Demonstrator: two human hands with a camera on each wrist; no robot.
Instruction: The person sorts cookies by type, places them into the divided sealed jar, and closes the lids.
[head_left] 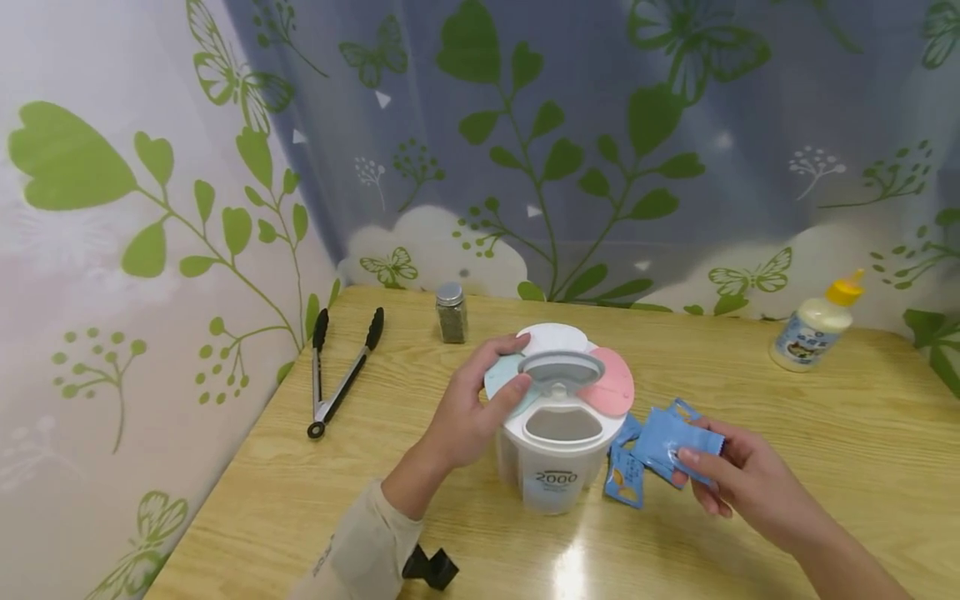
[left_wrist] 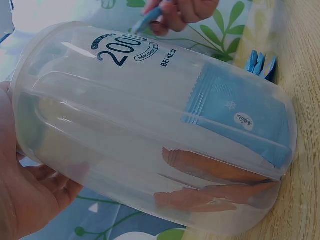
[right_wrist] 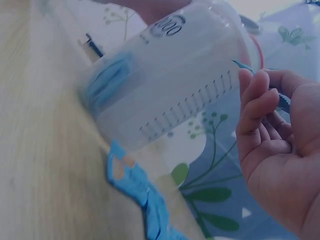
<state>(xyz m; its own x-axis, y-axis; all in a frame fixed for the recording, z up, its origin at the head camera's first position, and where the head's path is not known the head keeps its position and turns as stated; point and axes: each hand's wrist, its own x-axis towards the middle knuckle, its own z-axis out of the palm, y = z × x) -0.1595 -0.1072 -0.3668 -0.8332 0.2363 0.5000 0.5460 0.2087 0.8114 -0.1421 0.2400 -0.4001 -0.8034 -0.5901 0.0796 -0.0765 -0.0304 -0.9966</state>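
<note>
A clear storage canister [head_left: 555, 483] stands on the table with a white top and white, pale green and pink flaps. Its grey-rimmed front lid [head_left: 562, 367] is raised, leaving that compartment uncovered. My left hand [head_left: 467, 408] grips the canister's upper left side, thumb over the top. Through the wall, the left wrist view shows a blue packet [left_wrist: 240, 117] low in one compartment and orange-brown packets [left_wrist: 212, 167] in another. Just right of the canister, my right hand [head_left: 750, 479] pinches a blue packet [head_left: 667, 437]. Below it, several similar packets [head_left: 624, 483] lie on the table.
Tongs [head_left: 337, 392] lie spread at the left. Behind the canister stands a small spice jar [head_left: 452, 315]. A squeeze bottle [head_left: 813, 329] with a yellow cap is at the back right. A black object [head_left: 431, 568] shows beside the left sleeve. Patterned curtains border the table [head_left: 285, 508].
</note>
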